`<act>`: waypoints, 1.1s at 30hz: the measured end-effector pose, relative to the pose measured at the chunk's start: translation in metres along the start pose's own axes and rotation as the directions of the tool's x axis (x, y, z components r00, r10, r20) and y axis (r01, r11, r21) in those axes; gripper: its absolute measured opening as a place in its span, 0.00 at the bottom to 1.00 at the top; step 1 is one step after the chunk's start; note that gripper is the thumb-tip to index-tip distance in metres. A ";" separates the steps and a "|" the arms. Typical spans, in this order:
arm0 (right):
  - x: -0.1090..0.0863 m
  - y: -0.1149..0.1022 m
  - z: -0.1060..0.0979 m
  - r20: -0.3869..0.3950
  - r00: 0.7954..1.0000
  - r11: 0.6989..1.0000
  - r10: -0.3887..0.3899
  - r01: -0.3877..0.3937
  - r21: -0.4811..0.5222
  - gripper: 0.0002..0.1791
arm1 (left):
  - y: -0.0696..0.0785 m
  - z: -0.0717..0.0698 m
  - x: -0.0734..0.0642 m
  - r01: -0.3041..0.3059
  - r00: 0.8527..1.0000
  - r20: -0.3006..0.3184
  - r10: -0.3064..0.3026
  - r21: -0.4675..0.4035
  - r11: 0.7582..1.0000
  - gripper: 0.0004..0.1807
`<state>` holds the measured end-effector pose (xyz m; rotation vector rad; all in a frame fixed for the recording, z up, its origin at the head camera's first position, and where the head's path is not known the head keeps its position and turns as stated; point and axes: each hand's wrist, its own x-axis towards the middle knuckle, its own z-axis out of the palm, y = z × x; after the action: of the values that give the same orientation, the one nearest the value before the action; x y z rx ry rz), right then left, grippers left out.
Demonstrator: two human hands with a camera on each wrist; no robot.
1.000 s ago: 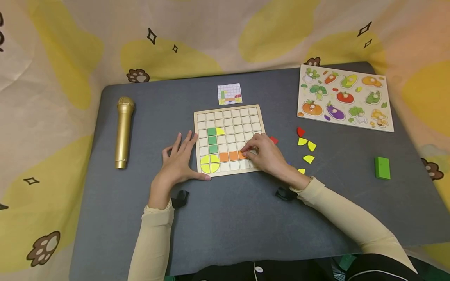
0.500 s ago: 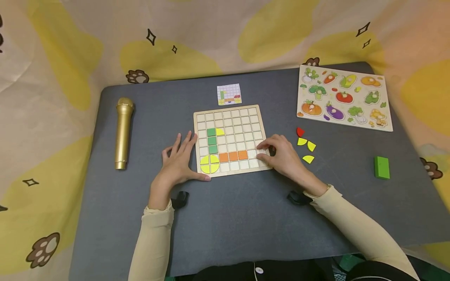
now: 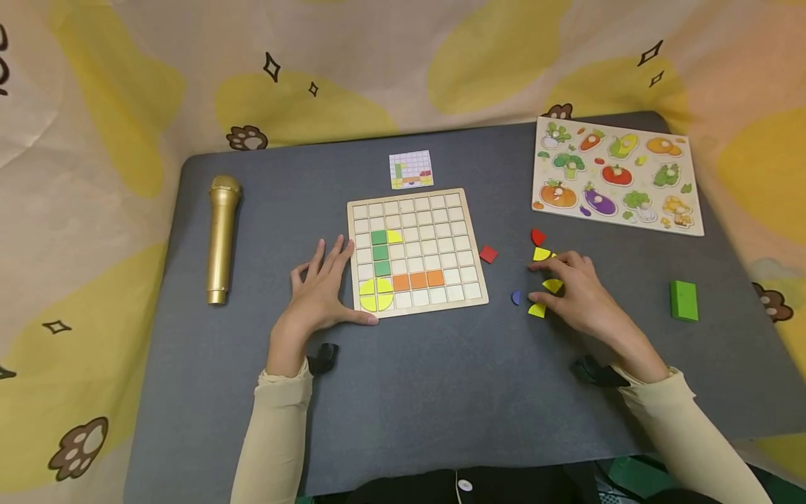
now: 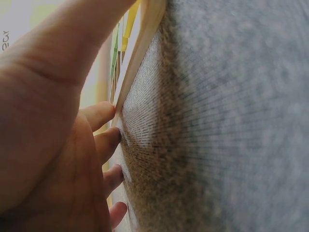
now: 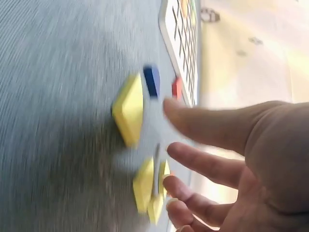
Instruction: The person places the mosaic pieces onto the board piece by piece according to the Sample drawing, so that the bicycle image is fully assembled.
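A square wooden grid board lies on the table. Its cells hold three green squares, three orange squares and several yellow quarter-circles. My left hand is spread at the board's left side, fingertips at the edge and thumb at the near corner. My right hand hovers with nothing in it, thumb and fingers apart, over loose yellow quarter-circles. Left of it lie a small blue half-round piece and a red square. In the right wrist view the thumb overlaps the table near the blue piece.
A small pattern card lies behind the board. A gold microphone stretches along the left. At the back right lies a vegetable puzzle board, with a green block nearer. A red quarter-circle lies beyond the yellow ones.
My right hand has let go of the third orange square on the board and moved right to the loose pieces, uncovering the red square and blue piece. The left hand has stayed put.
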<state>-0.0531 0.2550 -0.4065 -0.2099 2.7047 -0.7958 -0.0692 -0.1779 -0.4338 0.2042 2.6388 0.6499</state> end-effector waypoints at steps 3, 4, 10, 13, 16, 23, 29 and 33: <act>-0.006 0.012 -0.005 -0.037 0.999 1.000 0.005 -0.006 -0.011 0.24 | 0.000 0.000 0.000 0.000 1.000 0.002 0.000 -0.003 1.000 0.83; -0.006 0.015 -0.005 -0.053 0.999 1.000 0.007 -0.008 -0.014 0.22 | 0.001 0.000 0.000 0.000 1.000 0.002 0.000 -0.003 1.000 0.83; -0.005 0.022 -0.001 -0.115 0.993 1.000 0.015 -0.015 0.002 0.13 | 0.001 0.001 0.001 -0.001 1.000 0.003 0.001 0.001 1.000 0.83; -0.003 0.019 0.001 -0.154 0.988 1.000 -0.005 0.008 0.017 0.09 | 0.000 0.001 0.001 -0.003 1.000 0.000 0.003 -0.001 1.000 0.83; 0.002 0.008 0.005 -0.213 0.976 0.997 -0.050 0.060 0.038 0.07 | 0.000 0.001 0.001 -0.004 1.000 -0.005 0.004 -0.002 1.000 0.83; 0.024 -0.023 0.025 -0.223 0.961 0.979 -0.165 0.186 0.079 0.09 | -0.001 0.001 0.001 -0.005 1.000 -0.003 0.005 -0.001 1.000 0.83; 0.041 -0.045 0.042 -0.200 0.960 0.962 -0.195 0.227 0.150 0.08 | -0.001 0.001 0.000 -0.004 1.000 -0.007 0.004 -0.009 1.000 0.83; 0.050 -0.056 0.051 -0.194 0.964 0.957 -0.180 0.218 0.192 0.07 | -0.001 0.002 0.000 -0.007 1.000 -0.011 0.007 -0.011 1.000 0.83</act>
<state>-0.0798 0.1713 -0.4285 -0.3853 2.7623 -1.2073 -0.0689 -0.1781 -0.4357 0.2074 2.6455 0.6689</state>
